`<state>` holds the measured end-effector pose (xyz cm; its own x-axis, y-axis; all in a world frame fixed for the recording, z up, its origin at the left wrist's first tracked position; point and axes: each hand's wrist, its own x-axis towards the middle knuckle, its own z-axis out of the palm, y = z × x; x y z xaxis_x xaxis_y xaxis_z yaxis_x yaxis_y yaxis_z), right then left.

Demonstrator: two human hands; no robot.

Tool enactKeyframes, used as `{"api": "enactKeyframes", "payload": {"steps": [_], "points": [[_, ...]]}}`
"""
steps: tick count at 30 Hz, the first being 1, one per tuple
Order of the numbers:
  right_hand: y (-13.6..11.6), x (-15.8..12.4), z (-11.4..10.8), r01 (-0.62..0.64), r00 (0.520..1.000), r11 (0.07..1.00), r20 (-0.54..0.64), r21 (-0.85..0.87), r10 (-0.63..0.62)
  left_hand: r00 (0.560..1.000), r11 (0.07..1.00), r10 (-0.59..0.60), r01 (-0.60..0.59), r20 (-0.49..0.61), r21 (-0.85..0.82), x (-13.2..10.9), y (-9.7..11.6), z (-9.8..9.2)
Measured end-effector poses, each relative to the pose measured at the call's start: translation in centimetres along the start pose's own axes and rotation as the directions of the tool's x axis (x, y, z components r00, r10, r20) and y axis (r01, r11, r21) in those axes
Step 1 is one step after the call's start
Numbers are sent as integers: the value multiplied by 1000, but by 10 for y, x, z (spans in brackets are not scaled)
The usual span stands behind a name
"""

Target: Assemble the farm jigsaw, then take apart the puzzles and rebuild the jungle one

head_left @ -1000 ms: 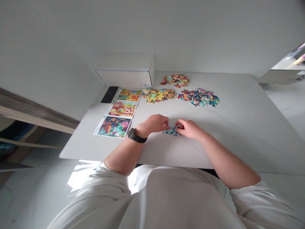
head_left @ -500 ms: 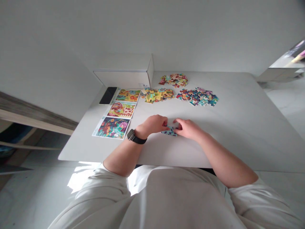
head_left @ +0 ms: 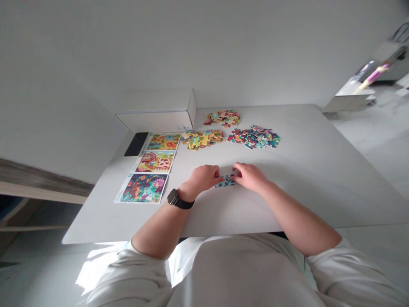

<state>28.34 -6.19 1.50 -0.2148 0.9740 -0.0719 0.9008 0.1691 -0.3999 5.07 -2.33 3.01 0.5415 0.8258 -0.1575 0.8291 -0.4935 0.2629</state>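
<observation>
Light-blue puzzle pieces (head_left: 225, 182) with dark spots lie on the table close to its front edge, forming a short strip. My left hand (head_left: 204, 177), with a black watch on its wrist, has its fingers closed at the strip's left end. At the right end, the curled thumb and fingers of my right hand (head_left: 251, 175) grip the pieces. The fingers partly cover both ends, so I cannot tell whether the pieces are fully joined. Beyond the hands is a heap of dark-blue and multicoloured puzzle pieces (head_left: 254, 137).
A yellow heap of puzzle pieces (head_left: 204, 139) and a reddish heap (head_left: 223, 117) lie farther back. Picture sheets (head_left: 142, 187) line the left side, beside a black phone (head_left: 136, 144). Behind them a white box (head_left: 155, 121) stands near the wall.
The view has tilted and turned, so the table sits lower and farther left. My hands stay at the blue pieces, which now show as a straighter strip.
</observation>
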Motion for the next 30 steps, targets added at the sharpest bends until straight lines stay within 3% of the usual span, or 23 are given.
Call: {"api": "enactKeyframes", "payload": {"steps": [4,12,16,19,25,30], "points": [[-1,0,-3,62,997,998,43,13,-62,1000,1000,13,-13,-10,-7,1,-1,-1],[-5,0,-3,67,996,998,56,0,-67,999,999,38,-37,-33,9,4,-6,0],[-5,-1,-2,78,995,997,53,19,-79,990,999,41,-44,-135,-22,5,-5,1],[2,1,-6,74,997,996,-21,51,-73,971,995,53,-72,-235,-74,4,-3,1],[50,14,-29,-63,945,992,-313,108,94,954,979,70,-122,-290,-164,5,-3,2],[86,21,-44,-335,877,939,-339,78,341,965,975,97,-141,-245,-172,9,-4,4]]}}
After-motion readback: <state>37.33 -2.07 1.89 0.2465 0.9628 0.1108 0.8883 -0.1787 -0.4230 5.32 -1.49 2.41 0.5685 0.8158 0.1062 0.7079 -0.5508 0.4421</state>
